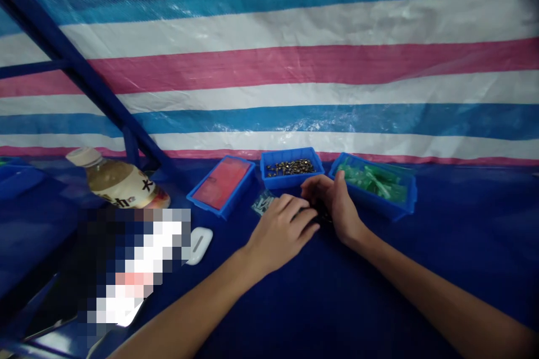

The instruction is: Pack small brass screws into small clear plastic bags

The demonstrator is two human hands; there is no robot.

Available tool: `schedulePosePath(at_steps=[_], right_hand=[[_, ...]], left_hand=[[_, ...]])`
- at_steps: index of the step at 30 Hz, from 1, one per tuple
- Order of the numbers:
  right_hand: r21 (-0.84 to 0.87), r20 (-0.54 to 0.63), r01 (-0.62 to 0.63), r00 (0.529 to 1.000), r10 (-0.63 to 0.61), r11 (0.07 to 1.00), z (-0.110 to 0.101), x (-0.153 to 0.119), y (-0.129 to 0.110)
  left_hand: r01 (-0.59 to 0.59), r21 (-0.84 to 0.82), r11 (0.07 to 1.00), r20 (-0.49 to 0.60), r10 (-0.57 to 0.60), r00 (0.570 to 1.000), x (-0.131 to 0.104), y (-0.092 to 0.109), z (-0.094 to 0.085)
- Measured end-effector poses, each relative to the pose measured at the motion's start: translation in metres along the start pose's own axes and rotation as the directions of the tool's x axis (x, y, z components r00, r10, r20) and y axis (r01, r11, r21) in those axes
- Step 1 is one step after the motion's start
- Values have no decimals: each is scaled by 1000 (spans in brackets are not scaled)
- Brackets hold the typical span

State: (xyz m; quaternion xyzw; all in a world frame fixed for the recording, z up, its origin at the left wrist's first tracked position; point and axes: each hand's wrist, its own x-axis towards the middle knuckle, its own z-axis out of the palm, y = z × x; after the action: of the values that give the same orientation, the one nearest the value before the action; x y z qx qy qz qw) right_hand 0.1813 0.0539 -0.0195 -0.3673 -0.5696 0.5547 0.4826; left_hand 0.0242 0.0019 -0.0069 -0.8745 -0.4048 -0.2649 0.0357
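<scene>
My left hand (281, 231) reaches over the blue tabletop with its fingers bent and apart, the tips near some small dark pieces (322, 212). Facing it, my right hand (342, 208) is cupped on its edge, thumb raised, curving round the far side of those pieces. They lie between the two hands and are too dark to name. A small clear plastic bag (261, 203) with a printed pattern lies just beyond my left hand. Behind the hands stands a blue bin (273, 182) of small brassy metal parts (295, 166).
A blue bin (223, 214) with red flat pieces (223, 182) stands left, another (396, 211) with green plastic packets (377, 182) right. Further left are a drink bottle (122, 182), a white earphone case (199, 245) and a blurred-out device (135, 269). Striped sheeting (295, 67) hangs behind.
</scene>
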Motion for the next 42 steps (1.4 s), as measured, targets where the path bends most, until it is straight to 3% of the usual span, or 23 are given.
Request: schedulePosePath(at_steps=[3, 7, 14, 25, 30, 37, 42], right_hand=[[107, 46, -19, 999, 14, 994, -1, 2, -2], [241, 56, -27, 998, 14, 970, 2, 2, -6], [408, 29, -23, 999, 13, 913, 7, -1, -6], [348, 72, -60, 997, 37, 936, 8, -2, -6], [323, 45, -98, 995, 88, 941, 11, -3, -4], [255, 11, -112, 994, 113, 960, 11, -2, -2], [249, -8, -77, 997, 81, 966, 8, 0, 2]], left_hand=[[-10, -44, 999, 105, 14, 994, 0, 4, 4], [13, -78, 997, 155, -1, 988, 0, 0, 7], [25, -121, 992, 123, -10, 992, 0, -3, 11], [-57, -131, 990, 15, 59, 998, -4, -1, 12], [71, -233, 970, -46, -84, 995, -4, -4, 11], [111, -211, 971, 7, -112, 994, 1, -3, 4], [126, -158, 979, 120, -107, 987, 4, -6, -2]])
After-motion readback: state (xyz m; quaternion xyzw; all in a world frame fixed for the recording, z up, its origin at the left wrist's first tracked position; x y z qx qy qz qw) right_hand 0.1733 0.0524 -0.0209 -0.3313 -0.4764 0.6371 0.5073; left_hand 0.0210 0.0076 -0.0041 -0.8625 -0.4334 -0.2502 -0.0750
